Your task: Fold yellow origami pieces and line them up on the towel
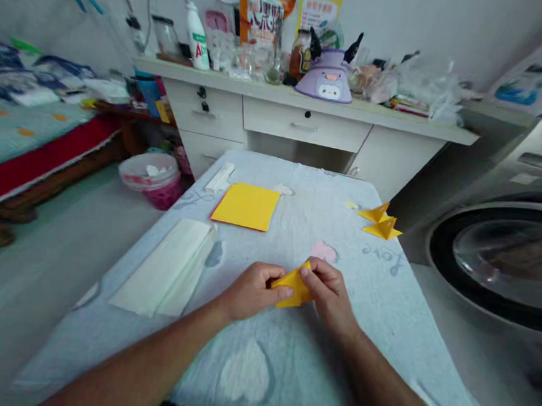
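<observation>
A small folded piece of yellow paper is held just above the middle of the table, between my two hands. My left hand pinches its left side, thumb on the front face. On the upper right edge, the thumb and fingers of my right hand are closed. The fingers behind the paper are partly hidden. Farther back lies a square stack of yellow paper sheets with a reddish edge beneath. Folded yellow paper shapes with pointed tips sit at the table's right side.
The table wears a pale blue cloth with hearts. Folded whitish sheets lie at its left, a narrow white object behind them. A cluttered counter stands beyond, a washing machine right, a pink bin left.
</observation>
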The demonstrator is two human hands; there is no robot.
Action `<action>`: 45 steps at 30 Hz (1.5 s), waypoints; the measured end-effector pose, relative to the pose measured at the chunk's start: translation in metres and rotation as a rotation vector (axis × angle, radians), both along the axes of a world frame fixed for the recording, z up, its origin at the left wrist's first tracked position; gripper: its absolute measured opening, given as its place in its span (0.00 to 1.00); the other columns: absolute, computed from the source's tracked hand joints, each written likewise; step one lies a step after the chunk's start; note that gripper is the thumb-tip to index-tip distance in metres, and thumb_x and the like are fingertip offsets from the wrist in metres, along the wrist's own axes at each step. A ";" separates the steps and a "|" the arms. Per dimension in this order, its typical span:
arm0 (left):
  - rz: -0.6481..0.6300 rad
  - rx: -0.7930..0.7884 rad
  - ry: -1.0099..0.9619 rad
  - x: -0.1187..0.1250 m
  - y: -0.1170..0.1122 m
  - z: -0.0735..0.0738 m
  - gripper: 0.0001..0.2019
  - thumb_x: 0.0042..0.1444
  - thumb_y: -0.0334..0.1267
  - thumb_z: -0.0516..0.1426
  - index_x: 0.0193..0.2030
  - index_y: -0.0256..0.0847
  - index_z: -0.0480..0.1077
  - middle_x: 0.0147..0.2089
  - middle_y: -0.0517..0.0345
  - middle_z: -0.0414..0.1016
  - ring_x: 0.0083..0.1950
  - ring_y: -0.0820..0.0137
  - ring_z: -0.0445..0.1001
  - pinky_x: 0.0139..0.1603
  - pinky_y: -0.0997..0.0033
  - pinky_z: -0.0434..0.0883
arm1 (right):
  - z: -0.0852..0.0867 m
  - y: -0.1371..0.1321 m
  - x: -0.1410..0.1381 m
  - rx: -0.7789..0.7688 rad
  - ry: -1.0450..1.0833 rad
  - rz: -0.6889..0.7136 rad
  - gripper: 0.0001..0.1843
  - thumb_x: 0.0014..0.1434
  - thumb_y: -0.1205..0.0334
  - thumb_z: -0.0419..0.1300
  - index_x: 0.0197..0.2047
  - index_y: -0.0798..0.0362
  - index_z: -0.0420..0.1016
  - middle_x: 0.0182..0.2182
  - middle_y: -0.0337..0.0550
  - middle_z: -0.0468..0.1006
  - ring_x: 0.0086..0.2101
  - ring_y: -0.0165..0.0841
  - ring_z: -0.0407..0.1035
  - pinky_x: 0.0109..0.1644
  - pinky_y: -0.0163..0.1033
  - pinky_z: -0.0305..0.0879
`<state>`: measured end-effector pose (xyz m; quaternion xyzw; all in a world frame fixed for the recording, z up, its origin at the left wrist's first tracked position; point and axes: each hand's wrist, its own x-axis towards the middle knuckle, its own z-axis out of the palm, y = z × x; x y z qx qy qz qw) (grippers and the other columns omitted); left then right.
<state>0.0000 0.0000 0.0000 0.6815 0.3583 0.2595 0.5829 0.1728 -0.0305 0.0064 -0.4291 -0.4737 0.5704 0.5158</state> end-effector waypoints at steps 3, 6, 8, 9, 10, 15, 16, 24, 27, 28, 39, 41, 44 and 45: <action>-0.016 -0.034 -0.008 0.000 -0.001 0.000 0.11 0.53 0.43 0.57 0.28 0.37 0.64 0.25 0.66 0.56 0.27 0.77 0.55 0.26 0.76 0.53 | -0.001 -0.001 0.003 0.002 0.002 -0.022 0.15 0.59 0.52 0.62 0.28 0.53 0.68 0.22 0.33 0.66 0.22 0.25 0.57 0.26 0.31 0.53; -0.005 -0.050 -0.004 0.000 -0.001 -0.002 0.12 0.53 0.44 0.57 0.28 0.37 0.64 0.25 0.66 0.57 0.27 0.77 0.56 0.25 0.76 0.52 | -0.002 0.000 0.003 -0.001 0.022 -0.025 0.15 0.59 0.51 0.62 0.29 0.52 0.69 0.22 0.33 0.67 0.23 0.25 0.58 0.27 0.32 0.54; 0.024 -0.038 0.003 -0.001 -0.001 -0.003 0.14 0.53 0.46 0.57 0.27 0.37 0.64 0.25 0.66 0.57 0.27 0.77 0.55 0.25 0.76 0.52 | -0.003 0.001 0.002 -0.012 0.031 -0.004 0.14 0.57 0.51 0.64 0.30 0.52 0.69 0.24 0.34 0.69 0.24 0.25 0.60 0.28 0.32 0.56; 0.039 -0.026 0.007 -0.001 -0.001 -0.003 0.14 0.53 0.46 0.57 0.26 0.37 0.63 0.24 0.66 0.56 0.26 0.77 0.55 0.25 0.76 0.51 | -0.004 0.002 0.001 -0.019 0.027 0.014 0.15 0.55 0.51 0.66 0.31 0.52 0.69 0.24 0.33 0.69 0.24 0.25 0.60 0.28 0.32 0.57; 0.048 -0.013 0.012 0.000 -0.001 -0.003 0.15 0.53 0.46 0.57 0.25 0.37 0.63 0.24 0.66 0.56 0.26 0.77 0.55 0.25 0.76 0.51 | -0.005 0.002 0.000 -0.030 0.014 0.036 0.15 0.53 0.51 0.68 0.31 0.52 0.70 0.24 0.33 0.69 0.25 0.26 0.61 0.29 0.32 0.57; 0.057 0.012 0.031 0.002 -0.001 -0.003 0.16 0.53 0.46 0.58 0.24 0.38 0.61 0.24 0.67 0.54 0.26 0.78 0.53 0.24 0.77 0.50 | -0.008 0.004 0.001 -0.091 -0.051 0.086 0.16 0.51 0.52 0.69 0.30 0.54 0.71 0.23 0.34 0.70 0.24 0.25 0.61 0.29 0.32 0.57; 0.063 0.016 0.024 0.002 -0.001 -0.002 0.15 0.53 0.45 0.58 0.24 0.38 0.61 0.24 0.67 0.54 0.26 0.78 0.54 0.24 0.77 0.51 | -0.008 0.004 0.001 -0.095 -0.049 0.080 0.16 0.51 0.51 0.69 0.30 0.54 0.71 0.23 0.34 0.70 0.24 0.25 0.61 0.28 0.32 0.56; 0.070 0.010 -0.026 0.000 0.000 -0.001 0.17 0.56 0.47 0.57 0.23 0.36 0.65 0.22 0.67 0.55 0.25 0.78 0.53 0.25 0.76 0.51 | -0.005 0.003 0.001 -0.122 0.050 0.067 0.16 0.52 0.52 0.68 0.28 0.54 0.70 0.20 0.33 0.67 0.22 0.25 0.59 0.26 0.32 0.55; 0.068 0.003 -0.033 0.000 0.001 -0.002 0.16 0.55 0.46 0.57 0.24 0.36 0.67 0.21 0.66 0.57 0.25 0.77 0.55 0.25 0.77 0.52 | -0.005 0.003 0.003 -0.115 0.087 0.032 0.15 0.54 0.52 0.66 0.27 0.53 0.70 0.20 0.33 0.67 0.21 0.25 0.60 0.26 0.32 0.55; 0.069 0.006 -0.029 0.000 0.000 -0.002 0.15 0.55 0.45 0.57 0.24 0.36 0.67 0.21 0.66 0.57 0.25 0.77 0.55 0.25 0.77 0.52 | -0.005 0.004 0.003 -0.112 0.096 0.016 0.15 0.54 0.52 0.66 0.26 0.53 0.70 0.20 0.33 0.68 0.21 0.25 0.60 0.26 0.32 0.55; 0.189 0.047 -0.059 0.000 -0.003 0.003 0.11 0.53 0.42 0.59 0.30 0.35 0.73 0.26 0.62 0.69 0.27 0.76 0.62 0.28 0.76 0.59 | -0.005 0.007 0.010 -0.068 0.127 -0.044 0.12 0.54 0.55 0.67 0.27 0.53 0.71 0.21 0.33 0.68 0.22 0.25 0.60 0.27 0.31 0.55; 0.180 0.058 -0.062 0.000 -0.003 0.005 0.11 0.54 0.42 0.58 0.28 0.35 0.72 0.25 0.62 0.67 0.27 0.76 0.61 0.28 0.76 0.58 | -0.005 0.007 0.010 -0.077 0.121 -0.043 0.13 0.54 0.55 0.67 0.26 0.53 0.71 0.21 0.33 0.68 0.22 0.25 0.60 0.26 0.31 0.55; 0.162 0.068 -0.047 0.000 -0.003 0.007 0.11 0.53 0.41 0.58 0.26 0.35 0.71 0.23 0.64 0.65 0.26 0.76 0.60 0.27 0.76 0.56 | -0.005 0.006 0.009 -0.079 0.112 -0.056 0.14 0.53 0.54 0.67 0.25 0.53 0.70 0.20 0.33 0.67 0.21 0.25 0.59 0.25 0.31 0.54; 0.161 0.070 -0.042 0.000 -0.003 0.007 0.11 0.53 0.41 0.58 0.26 0.35 0.71 0.23 0.64 0.64 0.26 0.76 0.59 0.27 0.76 0.56 | -0.005 0.006 0.009 -0.079 0.111 -0.061 0.14 0.53 0.54 0.67 0.25 0.53 0.70 0.19 0.33 0.67 0.21 0.25 0.59 0.25 0.32 0.54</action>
